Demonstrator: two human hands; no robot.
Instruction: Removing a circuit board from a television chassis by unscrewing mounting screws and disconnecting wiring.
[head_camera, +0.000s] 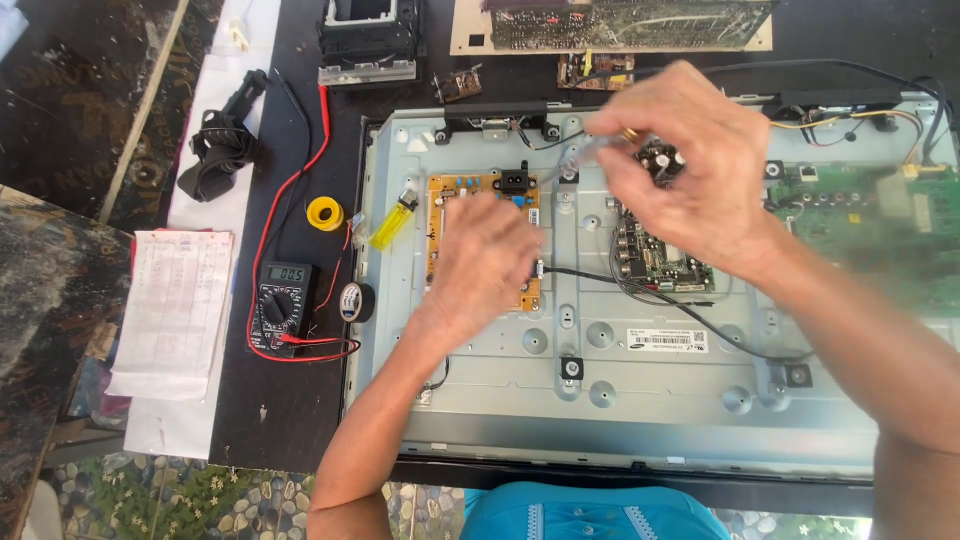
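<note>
Head view looks down on an orange power board (447, 200) screwed to the grey metal back panel (640, 400) of an opened flat screen. Left hand (480, 265) lies on top of that board, fingers curled downward over its right half; whether it pinches anything underneath cannot be told. Right hand (690, 165) is raised above the panel, fingers closed around a thin, pale, blurred tool (590, 152) whose tip points left toward the black socket (514, 181) at the board's top edge. Beneath the right hand sits a green main board (660, 262), with black cables (700, 320) running from it across the panel. A second green board (870, 225) lies at the panel's right end. Left of the panel, on the black table (290, 420), are a yellow lighter (394, 221), a yellow solder reel (325, 213), a roll of black tape (357, 301) and a black multimeter (282, 305) with red leads
</note>
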